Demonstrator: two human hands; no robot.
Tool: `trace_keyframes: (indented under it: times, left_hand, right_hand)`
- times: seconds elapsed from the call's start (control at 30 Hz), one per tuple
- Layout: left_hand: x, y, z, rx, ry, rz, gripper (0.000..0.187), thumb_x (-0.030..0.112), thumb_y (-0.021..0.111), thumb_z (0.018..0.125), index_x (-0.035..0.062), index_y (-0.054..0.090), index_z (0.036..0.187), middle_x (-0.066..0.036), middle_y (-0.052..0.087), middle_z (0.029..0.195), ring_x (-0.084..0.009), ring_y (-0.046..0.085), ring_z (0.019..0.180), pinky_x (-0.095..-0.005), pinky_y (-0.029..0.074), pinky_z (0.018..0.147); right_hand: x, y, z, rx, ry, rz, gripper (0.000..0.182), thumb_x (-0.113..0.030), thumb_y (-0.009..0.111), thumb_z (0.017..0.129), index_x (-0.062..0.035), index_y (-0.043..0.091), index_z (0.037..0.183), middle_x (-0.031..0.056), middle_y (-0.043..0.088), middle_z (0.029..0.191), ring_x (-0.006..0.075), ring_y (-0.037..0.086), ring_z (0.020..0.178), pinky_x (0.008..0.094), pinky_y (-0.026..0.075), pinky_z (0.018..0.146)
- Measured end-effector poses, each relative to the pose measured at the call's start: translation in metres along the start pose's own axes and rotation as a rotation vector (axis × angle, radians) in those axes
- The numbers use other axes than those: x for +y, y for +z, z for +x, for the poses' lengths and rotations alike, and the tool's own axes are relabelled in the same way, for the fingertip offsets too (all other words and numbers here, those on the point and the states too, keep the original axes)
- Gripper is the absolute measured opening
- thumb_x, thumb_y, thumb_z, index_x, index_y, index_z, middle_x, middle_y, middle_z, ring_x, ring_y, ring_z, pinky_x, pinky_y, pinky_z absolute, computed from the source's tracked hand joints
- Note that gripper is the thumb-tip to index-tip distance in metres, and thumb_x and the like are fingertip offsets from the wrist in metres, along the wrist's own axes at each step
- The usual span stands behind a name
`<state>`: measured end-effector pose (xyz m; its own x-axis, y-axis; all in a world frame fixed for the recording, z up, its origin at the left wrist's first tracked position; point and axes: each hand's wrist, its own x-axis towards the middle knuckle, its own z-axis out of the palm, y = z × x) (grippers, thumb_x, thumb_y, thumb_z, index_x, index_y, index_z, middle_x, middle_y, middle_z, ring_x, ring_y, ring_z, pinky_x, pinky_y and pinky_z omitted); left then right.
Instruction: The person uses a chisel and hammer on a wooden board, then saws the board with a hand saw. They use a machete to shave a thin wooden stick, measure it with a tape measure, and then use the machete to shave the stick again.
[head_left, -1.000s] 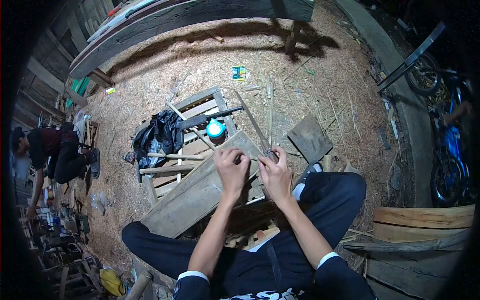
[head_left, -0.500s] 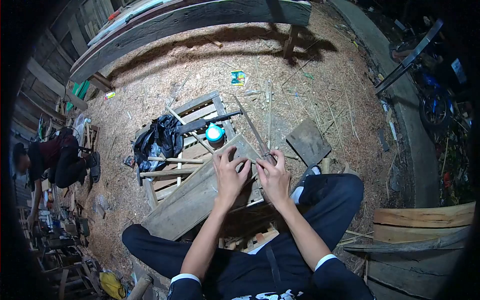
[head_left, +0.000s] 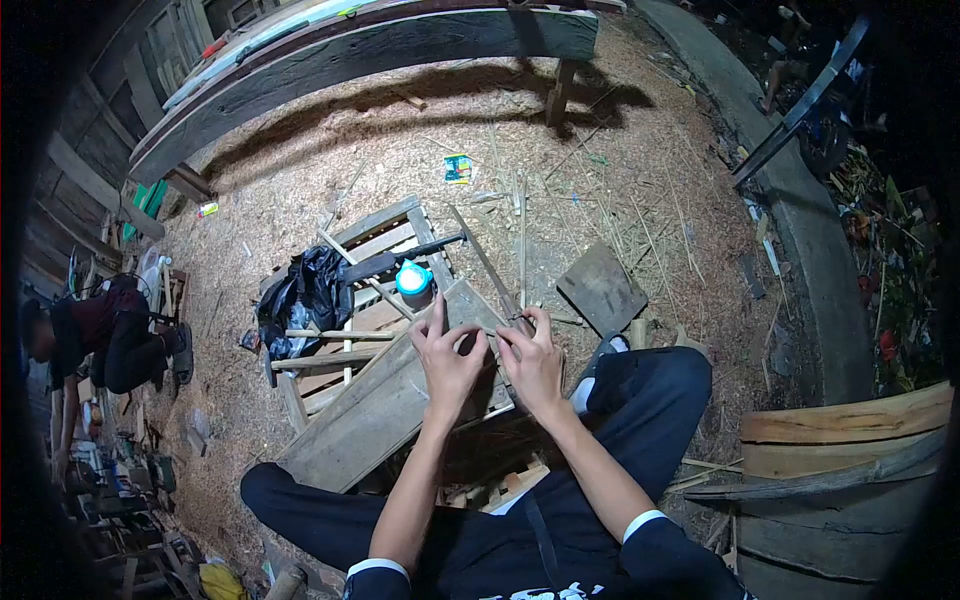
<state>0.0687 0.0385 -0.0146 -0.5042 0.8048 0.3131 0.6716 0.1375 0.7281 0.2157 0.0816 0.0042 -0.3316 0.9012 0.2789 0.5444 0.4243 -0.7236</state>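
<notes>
My left hand (head_left: 449,362) hovers over the end of a wide wooden board (head_left: 365,425), its thumb and index finger brought together in a pinch. Close beside it, my right hand (head_left: 532,365) also pinches thumb against index finger. Whatever lies between the fingertips is too small to make out. A tool with a long narrow blade (head_left: 482,250) lies just beyond my right hand, its handle end partly behind the fingers. Past my left hand stands a container with a light-blue lid (head_left: 413,278). A dark-bladed tool (head_left: 385,263) rests on a slatted wooden frame (head_left: 385,218).
A black plastic bag (head_left: 305,300) and several sticks lie on the slatted frame. To the right is a square board (head_left: 602,288) on shavings. A heavy wooden bench (head_left: 370,65) spans the back. Another person (head_left: 120,335) crouches at left; curved planks (head_left: 845,470) lie at right.
The view has shifted slightly, so the surroundings sit a little further left. My left thumb and index finger have closed together, and both hands stay side by side over the board.
</notes>
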Motion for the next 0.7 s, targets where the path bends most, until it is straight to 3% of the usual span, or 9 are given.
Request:
trace_keyframes:
  times: [0.17,0.37,0.7]
  left_hand:
    - [0.001,-0.001,0.003,0.000,-0.022,-0.001,0.016,0.017,0.083,0.078,0.0137,0.087,0.094,-0.015,0.054,0.160,-0.0403,0.043,0.129,-0.0461,0.037,0.116]
    - [0.019,-0.006,0.007,-0.049,-0.066,0.096,0.016,0.022,0.082,0.079,0.0134,0.086,0.092,-0.014,0.054,0.160,-0.0423,0.043,0.134,-0.0501,0.034,0.118]
    - [0.009,0.002,0.004,-0.045,-0.078,0.023,0.019,0.027,0.083,0.077,0.0094,0.084,0.085,-0.015,0.061,0.153,-0.0384,0.042,0.144,-0.0566,0.017,0.122]
  right_hand:
    - [0.003,0.003,-0.001,0.021,-0.027,-0.008,0.022,-0.012,0.076,0.092,-0.0093,0.078,0.113,0.0224,0.055,0.136,0.0440,0.073,0.093,0.0491,0.060,0.080]
    - [0.003,0.004,-0.001,0.011,-0.012,-0.003,0.022,-0.012,0.076,0.091,-0.0102,0.078,0.113,0.0222,0.054,0.137,0.0443,0.073,0.092,0.0498,0.061,0.079]
    - [0.008,0.008,-0.003,0.035,-0.025,-0.004,0.024,-0.011,0.077,0.090,-0.0113,0.078,0.114,0.0209,0.054,0.139,0.0436,0.074,0.093,0.0496,0.061,0.079]
